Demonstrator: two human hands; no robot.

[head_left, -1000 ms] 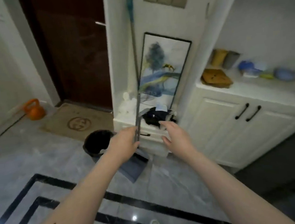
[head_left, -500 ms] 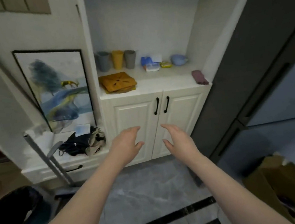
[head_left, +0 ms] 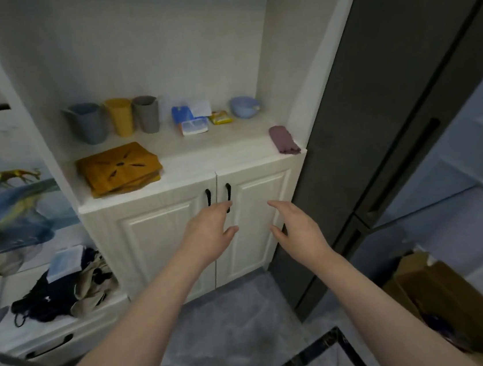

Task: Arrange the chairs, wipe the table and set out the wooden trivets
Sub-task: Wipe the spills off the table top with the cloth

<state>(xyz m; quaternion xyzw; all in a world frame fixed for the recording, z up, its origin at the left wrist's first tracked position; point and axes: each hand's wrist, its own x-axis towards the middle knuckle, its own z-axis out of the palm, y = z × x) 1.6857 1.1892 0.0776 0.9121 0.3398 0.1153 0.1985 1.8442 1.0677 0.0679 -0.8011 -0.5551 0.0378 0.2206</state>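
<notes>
Centre of the frame: a white cabinet [head_left: 156, 240] with two doors and black handles. Lower left and lower right: two bare forearms reaching toward it. The left hand [head_left: 209, 231] and right hand [head_left: 298, 227] hover before the doors, fingers spread and loosely bent, holding nothing (neither touches a handle, as far as can be told). On the countertop, left of centre: a stack of wooden trivets [head_left: 119, 168]. Behind it, three cups [head_left: 115, 119]. At the counter's right edge: a purple cloth [head_left: 284, 143].
</notes>
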